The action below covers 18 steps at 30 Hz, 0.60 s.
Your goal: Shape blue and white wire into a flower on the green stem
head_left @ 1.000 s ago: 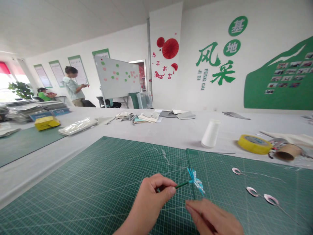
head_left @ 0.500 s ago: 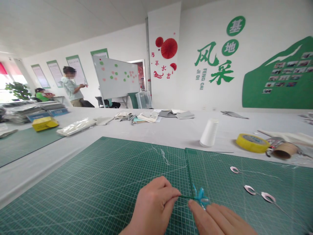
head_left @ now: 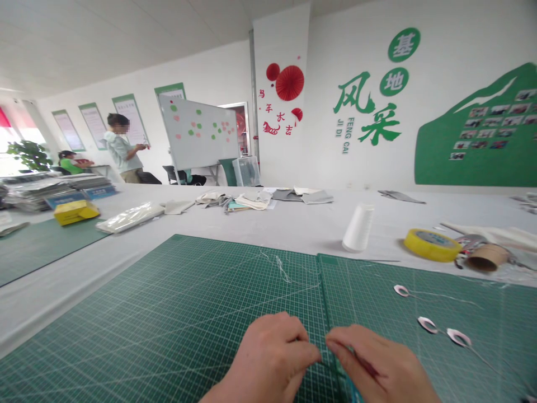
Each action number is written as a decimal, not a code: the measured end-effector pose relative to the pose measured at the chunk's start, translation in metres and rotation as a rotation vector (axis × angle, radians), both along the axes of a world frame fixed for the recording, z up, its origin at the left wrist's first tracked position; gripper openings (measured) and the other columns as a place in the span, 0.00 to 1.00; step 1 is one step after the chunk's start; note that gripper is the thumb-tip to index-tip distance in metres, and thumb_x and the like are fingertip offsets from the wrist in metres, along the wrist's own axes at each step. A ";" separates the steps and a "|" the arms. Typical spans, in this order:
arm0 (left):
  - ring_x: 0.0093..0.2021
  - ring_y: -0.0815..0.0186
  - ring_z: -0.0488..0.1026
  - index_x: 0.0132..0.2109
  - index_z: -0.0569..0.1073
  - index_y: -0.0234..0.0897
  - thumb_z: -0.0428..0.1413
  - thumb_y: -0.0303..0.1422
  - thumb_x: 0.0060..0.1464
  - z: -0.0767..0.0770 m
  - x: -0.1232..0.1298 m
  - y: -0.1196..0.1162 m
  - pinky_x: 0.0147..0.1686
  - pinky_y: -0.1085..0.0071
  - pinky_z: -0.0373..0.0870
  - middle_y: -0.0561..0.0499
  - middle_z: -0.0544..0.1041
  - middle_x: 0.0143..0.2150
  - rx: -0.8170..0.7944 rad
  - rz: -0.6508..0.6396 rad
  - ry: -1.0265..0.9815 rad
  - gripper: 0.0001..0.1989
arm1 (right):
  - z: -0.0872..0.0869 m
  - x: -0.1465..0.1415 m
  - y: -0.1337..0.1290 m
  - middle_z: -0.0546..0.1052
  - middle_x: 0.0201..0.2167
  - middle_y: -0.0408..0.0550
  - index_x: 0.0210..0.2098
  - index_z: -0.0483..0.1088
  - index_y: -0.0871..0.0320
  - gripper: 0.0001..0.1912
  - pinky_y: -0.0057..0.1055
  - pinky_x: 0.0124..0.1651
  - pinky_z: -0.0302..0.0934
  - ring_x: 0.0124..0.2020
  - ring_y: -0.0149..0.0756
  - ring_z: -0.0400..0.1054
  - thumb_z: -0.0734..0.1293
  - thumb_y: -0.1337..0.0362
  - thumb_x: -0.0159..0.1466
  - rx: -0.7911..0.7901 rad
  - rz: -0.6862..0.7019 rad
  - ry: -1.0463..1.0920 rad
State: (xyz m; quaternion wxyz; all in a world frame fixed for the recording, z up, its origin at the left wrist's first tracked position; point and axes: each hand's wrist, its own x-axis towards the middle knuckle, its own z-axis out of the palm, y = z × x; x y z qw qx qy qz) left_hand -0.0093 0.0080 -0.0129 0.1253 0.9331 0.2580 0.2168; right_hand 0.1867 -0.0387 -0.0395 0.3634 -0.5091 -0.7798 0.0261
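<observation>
My left hand (head_left: 268,358) and my right hand (head_left: 377,364) meet low in view over a green cutting mat (head_left: 168,319). The left fingers close around a thin green wire stem (head_left: 331,358), most of which they hide. A blue tufted flower head (head_left: 353,392) shows just below my right hand at the bottom edge, partly cut off. My right fingers curl close to the stem, and I cannot tell whether they grip it. To the right on the mat lie several pink-and-white wire-stemmed petals (head_left: 428,324), apart from both hands.
Loose white threads (head_left: 282,268) lie on the mat. Beyond it stand a white thread cone (head_left: 359,228), yellow tape (head_left: 432,245) and a cardboard tube (head_left: 489,257). Cloth pieces (head_left: 251,200) lie farther along the table. A person (head_left: 123,148) stands by a whiteboard (head_left: 198,131).
My hands have come together and lower. The blue flower head has dropped toward the bottom edge and is now mostly hidden below my right hand.
</observation>
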 end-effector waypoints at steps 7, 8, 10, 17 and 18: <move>0.31 0.66 0.72 0.36 0.80 0.39 0.54 0.22 0.52 -0.008 0.001 -0.001 0.31 0.71 0.63 0.50 0.78 0.31 -0.049 -0.114 -0.131 0.11 | -0.001 0.014 0.017 0.56 0.15 0.34 0.24 0.73 0.58 0.15 0.26 0.22 0.43 0.19 0.27 0.48 0.66 0.53 0.58 -0.643 0.112 0.468; 0.31 0.67 0.72 0.36 0.80 0.39 0.55 0.23 0.52 -0.009 0.000 -0.001 0.31 0.72 0.64 0.50 0.78 0.31 -0.085 -0.135 -0.180 0.10 | -0.005 0.016 0.019 0.56 0.15 0.34 0.23 0.73 0.59 0.16 0.26 0.23 0.41 0.19 0.26 0.47 0.68 0.52 0.56 -0.689 0.149 0.544; 0.30 0.68 0.72 0.36 0.81 0.37 0.57 0.24 0.52 -0.009 0.000 0.000 0.31 0.74 0.65 0.49 0.78 0.31 -0.203 -0.155 -0.277 0.09 | -0.010 0.016 0.021 0.56 0.14 0.34 0.22 0.72 0.60 0.17 0.26 0.22 0.39 0.18 0.24 0.45 0.72 0.51 0.51 -0.783 0.210 0.679; 0.29 0.69 0.69 0.33 0.81 0.37 0.60 0.23 0.48 0.004 0.002 0.000 0.31 0.74 0.64 0.51 0.74 0.28 -0.609 0.005 -0.576 0.07 | -0.005 0.003 0.015 0.55 0.13 0.32 0.20 0.68 0.59 0.20 0.24 0.19 0.37 0.16 0.22 0.43 0.74 0.49 0.47 -0.891 0.208 0.994; 0.29 0.70 0.68 0.32 0.81 0.37 0.60 0.23 0.47 0.003 0.002 0.000 0.30 0.74 0.63 0.52 0.73 0.27 -0.651 0.038 -0.604 0.07 | -0.003 0.000 0.014 0.55 0.13 0.32 0.19 0.67 0.59 0.21 0.24 0.18 0.37 0.16 0.22 0.43 0.74 0.48 0.46 -0.899 0.184 1.036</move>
